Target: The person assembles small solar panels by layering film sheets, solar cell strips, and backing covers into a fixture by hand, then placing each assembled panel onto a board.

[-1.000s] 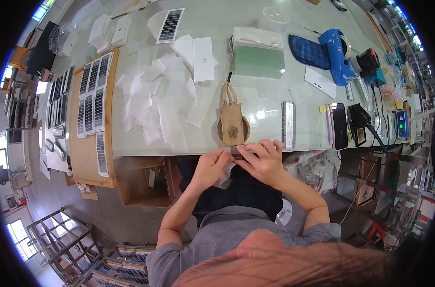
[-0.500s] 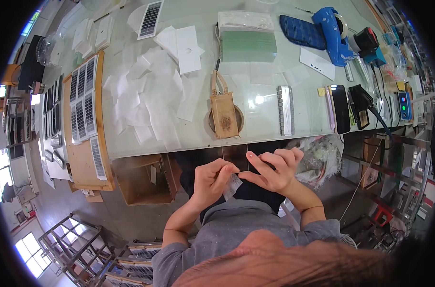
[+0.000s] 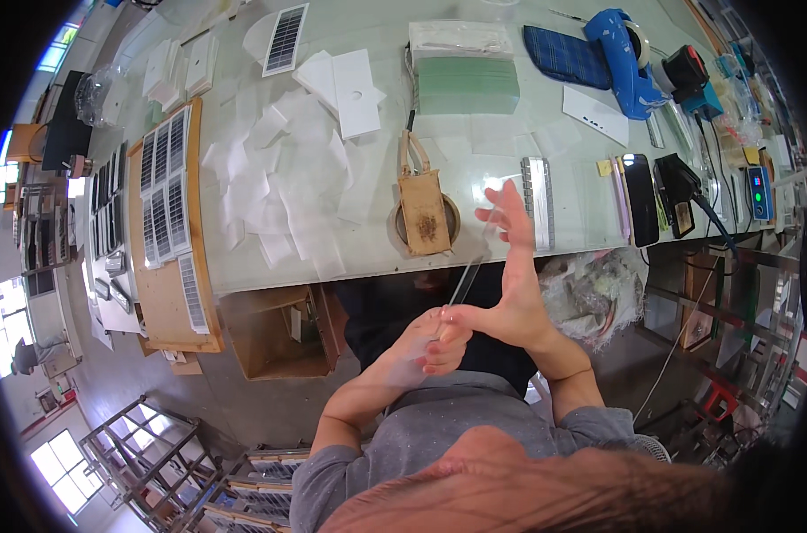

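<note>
Presently, desk: white sheets are scattered across its left half; a brown block rests at the near edge.
Right hand: open, fingers spread, its heel against the thin clear strip.
Left hand: pinched on the strip's lower end, off the near edge.
Progress: strip held up, not yet laid down.

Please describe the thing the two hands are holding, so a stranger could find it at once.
Start at the pale worktable and drop below its near edge to the left hand and right hand. Between them runs a thin clear strip, see-through, unlike the white paper pieces.
</note>
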`<action>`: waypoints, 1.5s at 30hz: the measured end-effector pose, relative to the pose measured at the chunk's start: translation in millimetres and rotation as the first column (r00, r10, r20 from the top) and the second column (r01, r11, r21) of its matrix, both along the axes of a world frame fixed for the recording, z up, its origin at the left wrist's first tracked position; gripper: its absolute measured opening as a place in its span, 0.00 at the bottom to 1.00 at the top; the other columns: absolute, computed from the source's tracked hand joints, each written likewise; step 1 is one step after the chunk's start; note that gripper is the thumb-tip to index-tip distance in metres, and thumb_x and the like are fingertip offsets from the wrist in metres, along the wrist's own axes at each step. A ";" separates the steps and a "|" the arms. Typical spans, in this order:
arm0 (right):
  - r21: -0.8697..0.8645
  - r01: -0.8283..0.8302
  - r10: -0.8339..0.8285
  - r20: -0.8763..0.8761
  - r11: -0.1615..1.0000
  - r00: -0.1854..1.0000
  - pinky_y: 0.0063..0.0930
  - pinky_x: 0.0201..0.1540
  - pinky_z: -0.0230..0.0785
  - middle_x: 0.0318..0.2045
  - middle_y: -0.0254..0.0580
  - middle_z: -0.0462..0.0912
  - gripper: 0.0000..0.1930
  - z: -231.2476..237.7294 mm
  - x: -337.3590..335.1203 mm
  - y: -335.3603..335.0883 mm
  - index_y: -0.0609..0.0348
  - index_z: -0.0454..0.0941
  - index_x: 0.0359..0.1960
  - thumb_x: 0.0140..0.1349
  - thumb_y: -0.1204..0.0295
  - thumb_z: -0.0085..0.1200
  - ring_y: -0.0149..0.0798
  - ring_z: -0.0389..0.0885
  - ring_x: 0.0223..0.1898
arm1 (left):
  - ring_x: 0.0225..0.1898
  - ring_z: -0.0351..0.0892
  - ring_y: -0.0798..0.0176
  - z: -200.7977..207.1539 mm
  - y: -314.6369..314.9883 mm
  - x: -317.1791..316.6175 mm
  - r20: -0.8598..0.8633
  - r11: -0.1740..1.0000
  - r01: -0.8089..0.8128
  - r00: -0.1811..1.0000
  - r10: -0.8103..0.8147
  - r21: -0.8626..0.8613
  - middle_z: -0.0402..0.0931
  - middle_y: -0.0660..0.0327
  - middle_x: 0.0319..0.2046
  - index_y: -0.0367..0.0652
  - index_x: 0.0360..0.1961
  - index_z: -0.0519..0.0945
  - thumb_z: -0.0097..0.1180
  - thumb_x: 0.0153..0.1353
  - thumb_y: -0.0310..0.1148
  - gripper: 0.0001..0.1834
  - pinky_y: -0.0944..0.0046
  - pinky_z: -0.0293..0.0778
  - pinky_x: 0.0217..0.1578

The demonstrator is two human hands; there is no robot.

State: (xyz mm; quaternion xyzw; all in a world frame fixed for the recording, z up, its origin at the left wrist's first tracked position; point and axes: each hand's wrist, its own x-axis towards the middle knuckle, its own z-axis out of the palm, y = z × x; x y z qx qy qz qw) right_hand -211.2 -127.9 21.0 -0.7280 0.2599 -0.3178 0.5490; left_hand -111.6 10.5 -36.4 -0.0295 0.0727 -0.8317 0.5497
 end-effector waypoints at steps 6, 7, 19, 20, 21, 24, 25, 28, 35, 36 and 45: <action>-0.013 -0.062 0.060 -0.085 0.998 0.995 0.42 0.64 0.48 0.61 0.43 0.61 0.58 10.7 2.4 -5.6 0.57 0.51 0.71 0.38 0.60 0.76 0.43 0.64 0.56 | 0.07 0.57 0.74 5.2 2.3 0.3 -0.001 0.997 -0.073 0.997 0.073 -0.037 0.60 0.71 0.11 0.45 0.20 0.67 0.43 0.73 0.42 0.22 0.72 0.57 0.06; -0.031 -0.038 0.034 -0.100 0.999 0.994 0.40 0.62 0.51 0.58 0.42 0.65 0.52 12.4 3.0 -5.7 0.58 0.55 0.69 0.42 0.64 0.74 0.40 0.66 0.54 | 0.07 0.58 0.74 4.9 2.3 -0.8 -0.065 0.997 -0.074 0.995 0.072 -0.024 0.61 0.70 0.12 0.44 0.20 0.67 0.43 0.73 0.41 0.22 0.73 0.59 0.06; 0.485 -0.113 0.025 0.185 0.867 0.982 0.23 0.50 0.66 0.29 0.34 0.82 0.16 2.6 14.6 -30.9 0.62 0.70 0.52 0.63 0.79 0.56 0.26 0.80 0.37 | 0.14 0.70 0.70 -8.9 -11.4 -12.3 -0.742 0.972 -0.142 0.669 -0.045 -0.187 0.67 0.62 0.16 0.38 0.21 0.69 0.43 0.74 0.41 0.23 0.72 0.73 0.13; 0.470 -0.112 0.025 0.188 0.876 0.982 0.23 0.49 0.67 0.29 0.34 0.82 0.16 2.0 15.6 -31.4 0.62 0.70 0.51 0.63 0.79 0.56 0.26 0.80 0.37 | 0.14 0.70 0.69 -8.1 -11.4 -11.3 -0.743 0.975 -0.127 0.667 -0.053 -0.184 0.67 0.61 0.16 0.38 0.21 0.69 0.43 0.74 0.40 0.23 0.72 0.73 0.13; 0.454 -0.112 0.026 0.191 0.884 0.981 0.23 0.48 0.67 0.29 0.34 0.81 0.15 1.2 16.9 -31.7 0.61 0.71 0.51 0.63 0.79 0.57 0.26 0.80 0.37 | 0.14 0.70 0.69 -9.1 -11.6 -11.1 -0.741 0.974 -0.138 0.670 -0.044 -0.182 0.67 0.61 0.16 0.38 0.21 0.69 0.43 0.74 0.40 0.23 0.72 0.73 0.13; 0.482 -0.111 0.017 0.195 0.869 0.981 0.23 0.47 0.68 0.28 0.34 0.81 0.15 0.5 18.7 -31.9 0.61 0.71 0.51 0.62 0.80 0.57 0.25 0.79 0.37 | 0.10 0.67 0.70 -10.2 -13.0 -11.9 -0.740 0.962 -0.150 0.669 -0.072 -0.229 0.66 0.61 0.17 0.40 0.22 0.67 0.42 0.74 0.43 0.23 0.72 0.66 0.07; 0.481 -0.114 0.021 0.193 0.869 0.981 0.23 0.47 0.68 0.28 0.34 0.81 0.15 0.6 19.9 -32.0 0.61 0.71 0.51 0.62 0.80 0.57 0.25 0.79 0.37 | 0.11 0.68 0.69 -9.6 -12.8 -12.2 -0.752 0.967 -0.143 0.656 -0.068 -0.213 0.66 0.61 0.16 0.39 0.22 0.68 0.42 0.74 0.42 0.23 0.72 0.69 0.09; 0.479 -0.095 0.018 0.162 0.873 0.987 0.23 0.47 0.68 0.28 0.34 0.81 0.15 1.5 22.2 -32.6 0.61 0.71 0.50 0.62 0.80 0.57 0.25 0.79 0.36 | 0.13 0.70 0.68 -8.6 -12.7 -12.8 -0.773 0.970 -0.139 0.631 -0.069 -0.200 0.66 0.60 0.16 0.37 0.21 0.69 0.43 0.74 0.40 0.24 0.72 0.73 0.12; 0.413 -0.101 0.106 0.010 0.905 0.994 0.20 0.43 0.66 0.26 0.32 0.81 0.14 -9.9 43.5 -57.5 0.61 0.73 0.50 0.62 0.77 0.56 0.24 0.79 0.34 | 0.11 0.59 0.74 -11.2 -7.7 -1.7 -0.484 0.987 -0.071 0.865 0.131 0.142 0.58 0.67 0.16 0.41 0.31 0.71 0.44 0.72 0.50 0.22 0.77 0.63 0.08; 0.405 -0.123 0.149 -0.033 0.906 0.988 0.19 0.42 0.65 0.26 0.31 0.81 0.14 -15.6 49.0 -70.1 0.61 0.74 0.50 0.62 0.76 0.56 0.23 0.79 0.33 | 0.11 0.54 0.76 -11.5 -6.2 2.5 -0.128 0.961 -0.071 0.986 0.108 0.266 0.54 0.71 0.17 0.44 0.35 0.72 0.43 0.71 0.54 0.23 0.77 0.58 0.11; 0.107 -0.220 0.242 -0.294 0.970 0.924 0.21 0.41 0.62 0.29 0.30 0.79 0.16 -43.1 69.5 -98.5 0.55 0.78 0.49 0.58 0.72 0.61 0.24 0.76 0.36 | 0.17 0.55 0.76 -1.4 24.0 6.1 0.836 0.874 -0.462 0.531 0.139 0.148 0.61 0.71 0.18 0.42 0.30 0.70 0.47 0.73 0.36 0.13 0.73 0.54 0.18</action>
